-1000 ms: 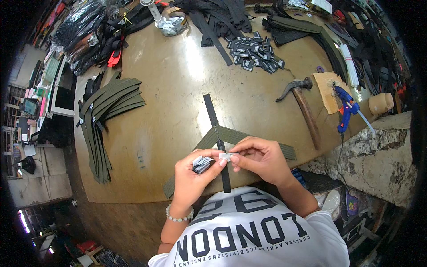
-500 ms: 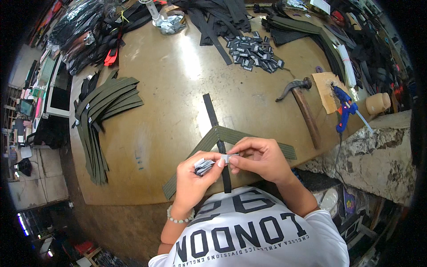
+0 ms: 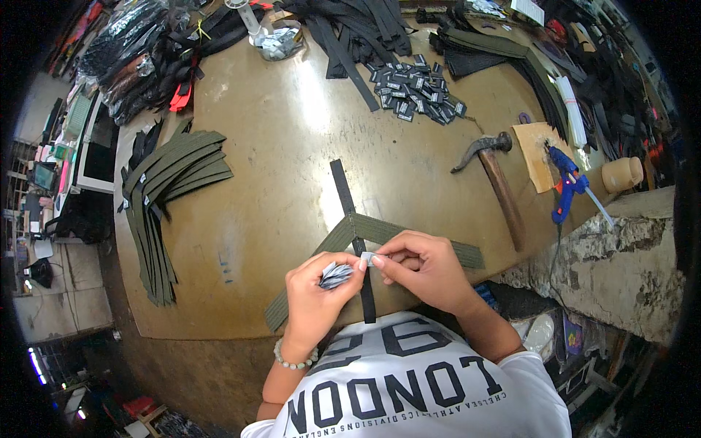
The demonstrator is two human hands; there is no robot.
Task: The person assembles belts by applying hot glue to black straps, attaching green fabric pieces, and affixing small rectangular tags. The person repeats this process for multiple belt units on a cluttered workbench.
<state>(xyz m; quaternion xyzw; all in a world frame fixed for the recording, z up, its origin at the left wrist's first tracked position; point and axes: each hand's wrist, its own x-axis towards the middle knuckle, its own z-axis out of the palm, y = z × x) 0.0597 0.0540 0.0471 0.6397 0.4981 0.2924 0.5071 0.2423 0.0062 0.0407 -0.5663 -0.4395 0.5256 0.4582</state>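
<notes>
So the main thing is a small stack of little grey tags (image 3: 336,274), low and centre in the frame, pinched in the left hand (image 3: 315,298), which is closed around the bundle with the thumb on top. The right hand (image 3: 423,271) sits just beside it, fingertips pinched on a single small pale tag (image 3: 369,259) right where the two hands meet. Both hands are clenched on something, neither is loose.

Right under the hands there's a black strap (image 3: 352,226) running up toward the middle of the frame, crossed by an olive webbing strap (image 3: 398,232) folded into a shallow V, its ends reaching lower left and right. All that lies on a worn brown desk (image 3: 285,146).

Going outward: at the left of the frame a fanned pile of olive straps (image 3: 168,182) lies on the desk, well apart from the hands. At top centre a heap of small dark buckle-like pieces (image 3: 412,84) sits beside a bundle of black webbing (image 3: 350,33). To the right of centre there's a hammer (image 3: 496,182) with a wooden handle, and further right a blue glue gun (image 3: 566,186) resting beside a piece of tan board (image 3: 537,153). Upper left is a mess of dark bagged stuff (image 3: 124,51), can't really tell what's in it. The person's wearing a white printed shirt (image 3: 409,387) and a bead bracelet (image 3: 292,361) on the left wrist.
</notes>
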